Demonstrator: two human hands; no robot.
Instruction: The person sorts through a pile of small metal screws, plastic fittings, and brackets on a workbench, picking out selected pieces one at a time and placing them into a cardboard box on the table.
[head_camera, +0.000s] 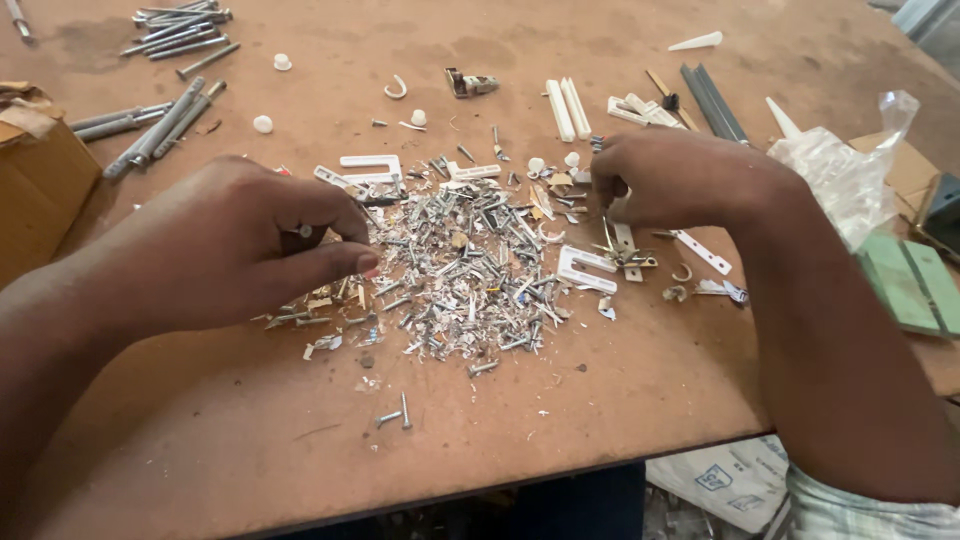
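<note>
A heap of small silver screws, nails and white plastic scraps (465, 270) lies in the middle of a brown board table (600, 400). My left hand (250, 240) rests at the heap's left edge, fingers curled, pinching a small screw (303, 231) between thumb and fingers. My right hand (665, 180) sits at the heap's upper right, fingers bent down onto small metal pieces (622, 250); what it grips is hidden. A white plastic bracket (585, 270) lies just below it.
Long grey bolts (160, 125) lie at the upper left beside a cardboard box (40, 170). White plastic strips (567, 108), grey metal bars (712, 100), a clear plastic bag (840, 165) and green pieces (915, 285) sit at the top and right. Two loose screws (397, 413) lie near the front edge.
</note>
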